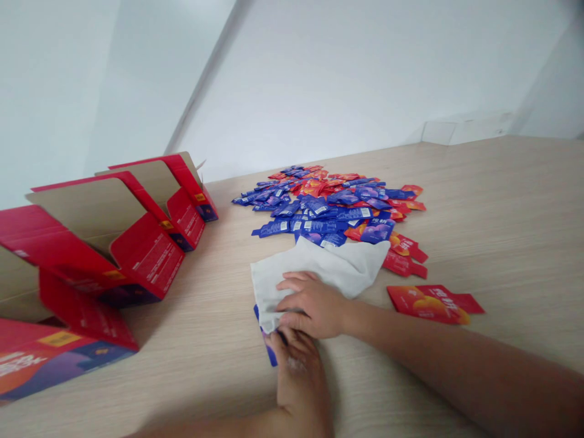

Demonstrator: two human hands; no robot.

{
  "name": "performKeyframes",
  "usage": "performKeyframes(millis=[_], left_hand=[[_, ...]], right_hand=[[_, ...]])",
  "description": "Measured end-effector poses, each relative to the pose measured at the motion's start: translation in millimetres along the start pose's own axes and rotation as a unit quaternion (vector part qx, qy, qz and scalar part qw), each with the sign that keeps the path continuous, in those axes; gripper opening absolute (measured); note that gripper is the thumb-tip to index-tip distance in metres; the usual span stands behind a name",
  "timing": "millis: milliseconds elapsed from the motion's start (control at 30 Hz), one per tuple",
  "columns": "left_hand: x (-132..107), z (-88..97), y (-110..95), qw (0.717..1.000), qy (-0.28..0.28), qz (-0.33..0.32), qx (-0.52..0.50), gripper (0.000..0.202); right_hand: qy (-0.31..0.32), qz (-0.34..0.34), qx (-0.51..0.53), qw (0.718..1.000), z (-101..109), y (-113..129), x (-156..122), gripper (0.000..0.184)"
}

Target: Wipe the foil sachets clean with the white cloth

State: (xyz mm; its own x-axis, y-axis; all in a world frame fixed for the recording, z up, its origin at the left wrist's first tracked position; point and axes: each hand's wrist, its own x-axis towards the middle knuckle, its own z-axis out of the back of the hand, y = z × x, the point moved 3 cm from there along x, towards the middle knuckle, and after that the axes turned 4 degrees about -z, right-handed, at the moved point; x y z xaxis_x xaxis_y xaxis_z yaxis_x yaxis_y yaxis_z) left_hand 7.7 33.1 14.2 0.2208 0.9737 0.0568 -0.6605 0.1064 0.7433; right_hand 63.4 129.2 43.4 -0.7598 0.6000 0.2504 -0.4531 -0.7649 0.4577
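Observation:
My left hand [298,377] comes up from the bottom of the view and pinches a blue sachet [269,347] by its lower part. Most of that sachet is hidden under a crumpled white wipe [328,267]. My right hand [312,307] lies across the wipe from the right, with its fingers curled over the cloth and pressing it around the sachet. Just beyond the wipe spreads a loose pile of blue and red sachets [323,207]. A red sachet [431,304] lies apart to the right of my right hand.
Several open red cardboard boxes [146,255] stand in a row along the left of the light wood tabletop [502,213]. Their flaps stick up. A white wall [365,79] rises behind the table's far edge.

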Motion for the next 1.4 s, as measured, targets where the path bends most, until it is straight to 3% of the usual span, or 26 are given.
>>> performKeyframes(millis=[233,600,867,1133,1400], left_hand=[[-0.7,2.8,1.2,1.0,-0.008,0.001,-0.024,0.039],[0.8,6.5,3.7,1.0,0.022,-0.011,-0.012,0.041],[-1.5,1.8,-0.2,1.0,-0.013,0.016,-0.002,0.039],[-0.5,-9.6,-14.0,0.998,0.023,0.056,0.015,0.04],[-0.4,3.8,3.7,0.999,-0.009,-0.001,-0.031,0.039]], right_hand=[[-0.012,-0.045,-0.017,0.999,1.0,-0.9,0.9,0.039],[0.008,0.02,0.002,1.0,-0.5,-0.8,-0.8,0.039],[-0.008,-0.045,-0.012,0.999,1.6,-0.5,0.5,0.039],[0.013,0.013,0.005,1.0,0.3,-0.6,-1.2,0.039],[0.001,-0.015,-0.008,1.0,1.1,0.4,0.1,0.04]])
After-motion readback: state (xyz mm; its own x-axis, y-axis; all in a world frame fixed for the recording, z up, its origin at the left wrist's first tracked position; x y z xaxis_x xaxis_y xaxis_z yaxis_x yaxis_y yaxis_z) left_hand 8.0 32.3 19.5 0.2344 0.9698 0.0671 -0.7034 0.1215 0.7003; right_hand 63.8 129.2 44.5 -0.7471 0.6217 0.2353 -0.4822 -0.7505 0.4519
